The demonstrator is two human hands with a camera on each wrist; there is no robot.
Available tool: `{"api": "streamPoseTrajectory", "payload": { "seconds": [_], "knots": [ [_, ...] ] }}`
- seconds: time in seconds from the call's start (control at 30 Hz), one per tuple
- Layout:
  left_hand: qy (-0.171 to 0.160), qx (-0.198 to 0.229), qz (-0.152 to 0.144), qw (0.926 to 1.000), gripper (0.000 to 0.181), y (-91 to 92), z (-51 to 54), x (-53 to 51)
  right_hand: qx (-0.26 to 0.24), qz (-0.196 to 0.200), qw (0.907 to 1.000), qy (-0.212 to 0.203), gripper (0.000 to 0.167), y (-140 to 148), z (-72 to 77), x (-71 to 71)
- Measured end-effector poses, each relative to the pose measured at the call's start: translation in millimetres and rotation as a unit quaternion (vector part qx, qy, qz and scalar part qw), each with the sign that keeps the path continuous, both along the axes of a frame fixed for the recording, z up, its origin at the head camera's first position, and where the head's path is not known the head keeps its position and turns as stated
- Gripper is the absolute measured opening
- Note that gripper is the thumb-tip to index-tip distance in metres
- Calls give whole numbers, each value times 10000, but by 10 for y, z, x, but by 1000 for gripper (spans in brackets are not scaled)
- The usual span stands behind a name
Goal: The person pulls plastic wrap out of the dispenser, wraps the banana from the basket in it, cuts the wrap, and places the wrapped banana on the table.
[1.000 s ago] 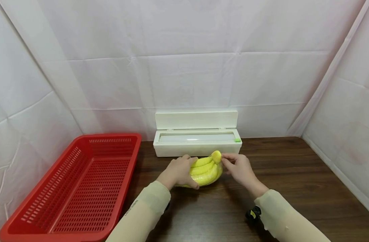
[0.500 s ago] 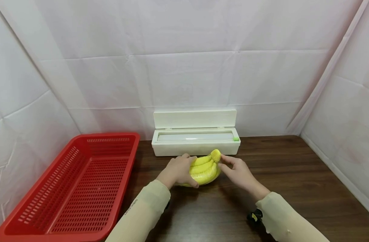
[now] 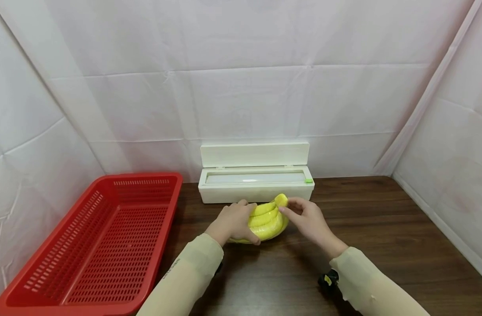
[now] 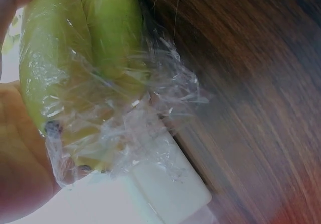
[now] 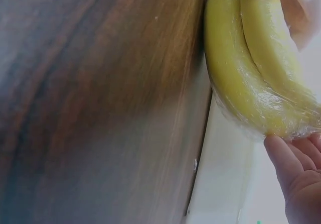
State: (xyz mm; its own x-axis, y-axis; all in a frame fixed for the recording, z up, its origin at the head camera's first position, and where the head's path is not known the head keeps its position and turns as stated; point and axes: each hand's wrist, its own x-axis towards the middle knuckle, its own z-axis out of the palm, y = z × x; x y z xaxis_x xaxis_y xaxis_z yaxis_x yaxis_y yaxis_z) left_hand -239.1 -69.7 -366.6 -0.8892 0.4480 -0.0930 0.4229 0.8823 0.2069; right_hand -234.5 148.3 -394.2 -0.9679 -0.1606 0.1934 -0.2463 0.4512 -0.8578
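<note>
A bunch of yellow bananas point(image 3: 266, 224) lies on the brown wooden table, wrapped in clear plastic film point(image 4: 173, 81). My left hand point(image 3: 233, 223) grips the bunch at its left end, thumb on the near side and fingers over the far side. Loose, crumpled film gathers around the dark banana tips in the left wrist view. At the stem end, my right hand point(image 3: 309, 221) has thumb and fingers around the wrapped stem, pinching there. In the right wrist view its thumb point(image 5: 281, 156) touches the film beneath the stem; the stem itself is cut off by the frame edge.
Behind the bananas stands a white cling film dispenser point(image 3: 256, 193), lid raised, with a roll inside and a small green slider point(image 3: 308, 181) at its right. A red perforated plastic basket point(image 3: 167, 228) sits at the left. White cloth walls point(image 3: 241, 87) enclose the table.
My right hand's thumb has moved leftward and up from the bunch's right side onto the front of the stem. My left hand keeps its grip in the same place.
</note>
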Motion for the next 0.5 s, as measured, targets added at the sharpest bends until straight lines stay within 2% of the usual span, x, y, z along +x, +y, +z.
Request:
{"api": "streamPoseTrajectory", "payload": {
  "seconds": [0.13, 0.3, 0.5],
  "knots": [
    [-32, 19, 42, 10000, 96, -1, -3, 11, -80, -37, 10000, 33, 47, -11, 4, -40],
    [-104, 58, 104, 9999, 104, -23, -6, 24, -89, -26, 9998, 156, 40, -11, -2, -87],
    [-103, 316, 53, 9994, 94, -53, 2, 36, 52, -65, 9997, 227, 39, 11, 34, -124]
  ]
}}
